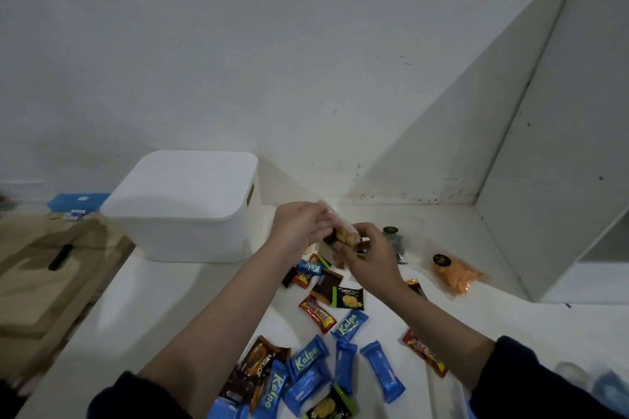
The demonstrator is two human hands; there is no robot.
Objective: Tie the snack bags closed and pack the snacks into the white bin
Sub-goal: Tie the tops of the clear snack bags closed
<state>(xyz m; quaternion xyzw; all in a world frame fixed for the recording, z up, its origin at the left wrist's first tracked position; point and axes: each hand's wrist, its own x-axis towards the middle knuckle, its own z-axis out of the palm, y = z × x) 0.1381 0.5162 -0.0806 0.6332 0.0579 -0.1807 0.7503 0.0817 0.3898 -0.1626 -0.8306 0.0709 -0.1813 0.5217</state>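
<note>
A clear snack bag (343,231) with yellow-brown pieces is held up above the white table, at the middle. My left hand (303,224) grips its upper part and my right hand (369,257) pinches its lower end. The white bin (185,211) stands to the left with its lid on. A clear bag of orange snacks (456,274) lies to the right, and a dark bag (396,241) lies behind my right hand. Several wrapped snacks (315,357), blue, red, brown and green, are scattered on the table in front of me.
A white shelf unit (558,160) rises at the right, against the wall. Left of the table lies a wooden board (44,286) with a black pen on it. A blue box (76,201) sits behind the bin.
</note>
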